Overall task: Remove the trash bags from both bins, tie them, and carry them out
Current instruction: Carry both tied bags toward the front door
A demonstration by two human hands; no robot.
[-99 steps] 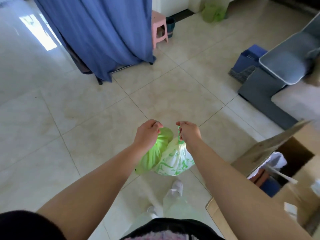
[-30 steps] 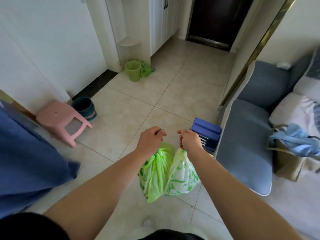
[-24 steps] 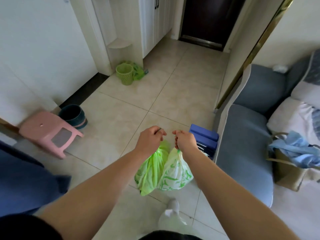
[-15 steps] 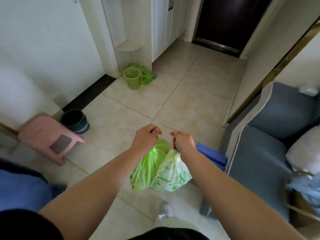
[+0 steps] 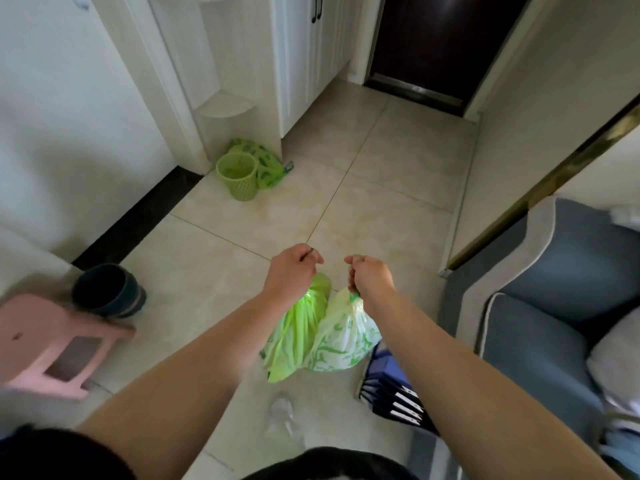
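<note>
Head view, looking down over both forearms. A tiled floor (image 5: 381, 188) runs from the hands to a dark door (image 5: 440, 39) at the top. A white cabinet (image 5: 301, 57) lines the left side of this passage. A blue-grey sofa (image 5: 540, 341) borders the right side. A green basket bin (image 5: 239, 180) stands at the foot of the cabinet, left of the passage, with a green printed bag (image 5: 266, 164) lying on the floor and touching it from behind. A dark round bin (image 5: 107, 291) sits at lower left, just beside a pink stool (image 5: 52, 344). A stack of blue folders (image 5: 394, 393) lies on the floor against the sofa base, just right of and below the carried bags.

The left hand (image 5: 294, 275) is fisted around the gathered neck of a plain green bag (image 5: 298, 327). The right hand (image 5: 370, 277) is fisted around the neck of a white bag (image 5: 346, 336) with green print. Both bags hang clear of the floor at frame centre, their sides touching, and both bulge with contents.

Any knots are hidden inside the fists. The stool and the sofa are cut off by the frame edges. A pale blurred shape (image 5: 284, 414) below the bags cannot be made out.
</note>
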